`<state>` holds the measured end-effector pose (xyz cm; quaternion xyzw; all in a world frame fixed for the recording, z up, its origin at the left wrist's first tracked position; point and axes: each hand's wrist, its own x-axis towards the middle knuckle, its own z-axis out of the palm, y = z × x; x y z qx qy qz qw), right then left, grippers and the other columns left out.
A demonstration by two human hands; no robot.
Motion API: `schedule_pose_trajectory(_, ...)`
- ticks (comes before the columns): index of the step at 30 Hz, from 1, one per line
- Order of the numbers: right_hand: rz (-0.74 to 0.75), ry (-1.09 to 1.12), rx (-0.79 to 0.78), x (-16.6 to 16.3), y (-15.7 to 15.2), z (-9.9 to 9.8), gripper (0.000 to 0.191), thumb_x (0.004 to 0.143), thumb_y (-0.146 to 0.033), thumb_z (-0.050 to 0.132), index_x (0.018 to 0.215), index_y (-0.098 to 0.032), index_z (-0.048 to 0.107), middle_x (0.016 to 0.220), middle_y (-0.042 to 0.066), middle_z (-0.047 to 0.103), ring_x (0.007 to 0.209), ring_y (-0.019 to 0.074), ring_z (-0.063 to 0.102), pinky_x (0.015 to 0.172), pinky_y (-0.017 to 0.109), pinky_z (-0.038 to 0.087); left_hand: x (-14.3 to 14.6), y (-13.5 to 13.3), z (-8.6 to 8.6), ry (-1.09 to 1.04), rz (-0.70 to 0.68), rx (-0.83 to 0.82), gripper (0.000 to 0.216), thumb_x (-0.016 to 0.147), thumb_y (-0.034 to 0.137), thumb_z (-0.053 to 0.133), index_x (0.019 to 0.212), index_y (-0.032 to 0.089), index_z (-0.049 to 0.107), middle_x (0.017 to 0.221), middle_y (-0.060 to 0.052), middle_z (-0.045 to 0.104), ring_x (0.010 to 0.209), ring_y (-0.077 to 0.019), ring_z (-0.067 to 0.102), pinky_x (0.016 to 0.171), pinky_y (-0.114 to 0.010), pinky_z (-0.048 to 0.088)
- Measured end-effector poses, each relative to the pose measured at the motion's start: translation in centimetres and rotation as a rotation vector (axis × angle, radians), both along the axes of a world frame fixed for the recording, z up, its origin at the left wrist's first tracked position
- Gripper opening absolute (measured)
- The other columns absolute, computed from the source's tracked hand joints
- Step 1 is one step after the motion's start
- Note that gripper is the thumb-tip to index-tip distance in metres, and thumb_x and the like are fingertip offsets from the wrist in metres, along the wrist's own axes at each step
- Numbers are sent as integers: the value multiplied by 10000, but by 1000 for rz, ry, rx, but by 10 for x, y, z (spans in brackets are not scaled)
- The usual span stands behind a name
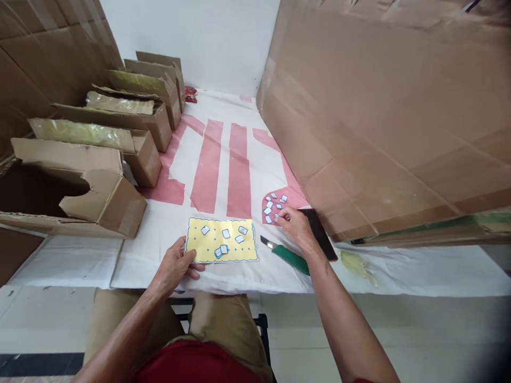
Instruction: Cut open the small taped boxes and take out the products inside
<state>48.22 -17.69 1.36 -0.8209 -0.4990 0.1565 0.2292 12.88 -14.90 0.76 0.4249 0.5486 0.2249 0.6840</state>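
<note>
My left hand (180,261) pinches the left edge of a yellow card (207,250) with a scalloped blue border, thumb on top and fingers underneath. Several small white pieces with blue edges lie or are printed on the card; I cannot tell which. To the right, my right hand (294,224) has its thumb and forefinger together at a small white piece (277,217). Beside those fingertips several similar white pieces (268,211) are scattered on a pink patch of the cloth. A green utility knife (289,258) with its blade out lies below my right hand.
A dark flat object (322,236) lies partly behind my right wrist. Open cardboard boxes (123,205) stand in a row on the left. A large cardboard wall (383,117) rises on the right. A crumpled yellowish wrapper (357,266) and red packets (190,94) rest on the white cloth (239,279).
</note>
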Motion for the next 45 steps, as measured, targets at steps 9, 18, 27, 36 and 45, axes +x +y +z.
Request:
schedule_pose_trajectory(9, 421, 223, -39, -99, 28, 12, 283, 844, -257, 645, 1124, -240, 680, 907, -15, 743, 693, 136, 656, 663, 250, 489, 1, 2, -4, 27, -11, 16, 455, 762, 261, 651, 1189, 148, 544, 924, -105, 780, 542, -178, 733, 400, -202, 498)
schedule_pose_trajectory(18, 476, 21, -138, -154, 48, 7, 312, 793, -169, 729, 1101, -209, 700, 1098, 90, 748, 969, 261, 676, 790, 319, 459, 4, 3, 7, 45, -6, -23, 511, 770, 257, 639, 1247, 118, 522, 796, -73, 780, 432, -143, 666, 390, -190, 467)
schedule_pose_trajectory(27, 180, -32, -60, -53, 32, 23, 153, 904, -245, 598, 843, -228, 737, 879, 24, 773, 824, 188, 692, 707, 276, 441, 2, 2, 5, 43, -34, -27, 453, 768, 260, 626, 1193, 131, 535, 689, -39, 756, 392, -139, 645, 388, -177, 440)
schedule_pose_trajectory(36, -72, -90, -55, -7, 34, -7, 114, 803, -282, 692, 710, -224, 721, 801, 60, 773, 778, 224, 682, 656, 296, 393, 4, 2, 7, 51, -14, -29, 470, 767, 252, 642, 1209, 127, 539, 770, -64, 774, 447, -148, 676, 399, -189, 463)
schedule_pose_trajectory(45, 157, 97, 49, -40, 15, 17, 231, 886, -364, 539, 797, -201, 677, 802, 38, 751, 755, 186, 681, 680, 278, 495, 2, 3, -3, 40, -20, -8, 454, 769, 246, 630, 1201, 134, 544, 802, -74, 776, 462, -168, 694, 389, -204, 485)
